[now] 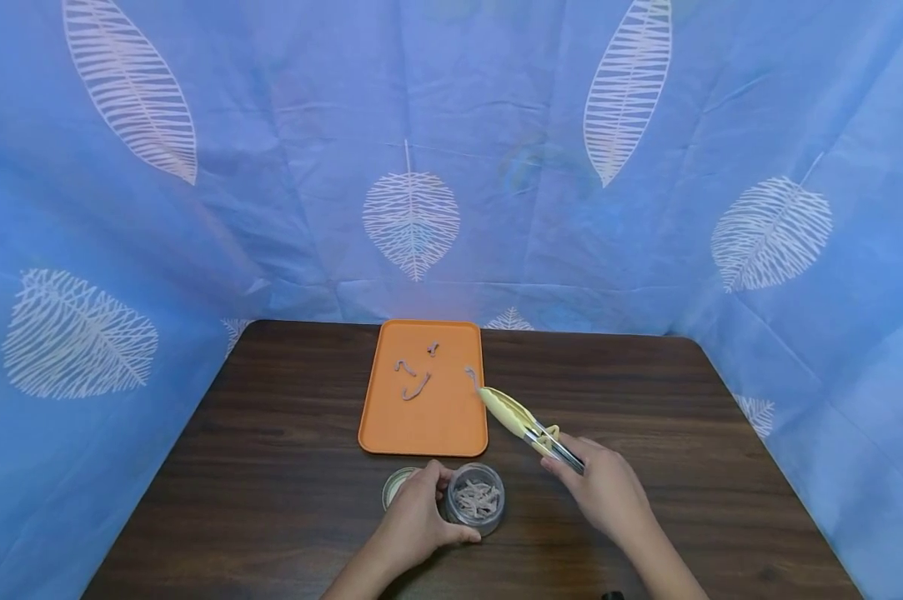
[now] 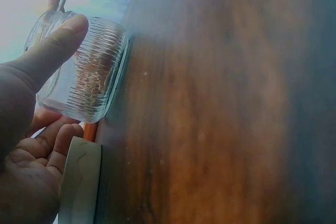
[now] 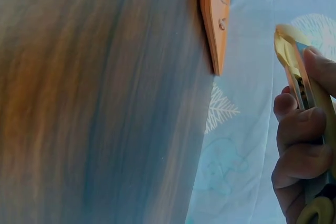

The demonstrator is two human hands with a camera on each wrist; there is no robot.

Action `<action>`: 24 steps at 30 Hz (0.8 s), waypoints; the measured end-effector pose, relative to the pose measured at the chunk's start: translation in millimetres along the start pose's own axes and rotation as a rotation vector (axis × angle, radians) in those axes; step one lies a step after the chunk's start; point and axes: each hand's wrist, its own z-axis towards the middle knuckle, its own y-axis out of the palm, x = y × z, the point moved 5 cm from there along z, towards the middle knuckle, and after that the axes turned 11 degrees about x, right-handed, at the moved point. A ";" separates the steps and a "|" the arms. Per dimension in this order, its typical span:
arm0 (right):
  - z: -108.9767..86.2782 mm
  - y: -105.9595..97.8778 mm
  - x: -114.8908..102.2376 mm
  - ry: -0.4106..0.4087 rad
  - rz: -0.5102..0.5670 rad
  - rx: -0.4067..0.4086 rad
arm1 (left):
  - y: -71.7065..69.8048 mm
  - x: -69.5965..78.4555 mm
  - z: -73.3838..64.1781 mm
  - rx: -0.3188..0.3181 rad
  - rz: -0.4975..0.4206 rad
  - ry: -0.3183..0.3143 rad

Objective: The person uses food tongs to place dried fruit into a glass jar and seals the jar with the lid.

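Observation:
My left hand (image 1: 419, 517) grips a small ribbed glass jar (image 1: 477, 497) (image 2: 86, 72) that stands on the table and holds several pale strips. Its lid (image 1: 395, 486) (image 2: 79, 182) lies just left of it. My right hand (image 1: 604, 492) (image 3: 302, 150) holds yellow-tipped metal tongs (image 1: 522, 421) (image 3: 294, 56) with fingers curled round them. The tong tips pinch one pale strip (image 1: 470, 377) over the right edge of an orange tray (image 1: 443, 417) (image 3: 215, 24). On the tray lie a few more strips (image 1: 415, 385).
The dark wooden table (image 1: 271, 467) is walled on three sides by blue cloth with white leaf prints (image 1: 411, 221). A small dark object (image 1: 611, 595) shows at the bottom edge of the head view.

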 end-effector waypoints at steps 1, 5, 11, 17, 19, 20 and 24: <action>-1.6 -1.2 0.9 0.000 0.007 0.004 | -0.1 -0.3 -0.1 0.003 0.001 0.000; -10.0 -8.4 4.1 -0.005 0.023 0.012 | 0.3 -0.8 -0.6 -0.001 -0.013 -0.002; -22.7 -19.3 9.3 -0.032 0.014 -0.031 | -0.2 -1.1 -0.5 -0.002 -0.014 0.005; -37.6 -28.1 17.8 -0.039 0.012 -0.119 | 0.1 -1.0 0.3 0.001 -0.002 0.017; -42.2 -30.4 19.8 -0.052 0.023 -0.151 | 0.1 -1.1 0.2 0.002 -0.003 0.017; -44.2 -31.3 20.7 -0.066 0.026 -0.158 | 0.0 -1.0 0.1 0.003 -0.002 0.017; -50.5 -35.4 23.6 -0.163 0.032 -0.160 | 0.0 -1.4 -0.1 0.003 -0.006 0.010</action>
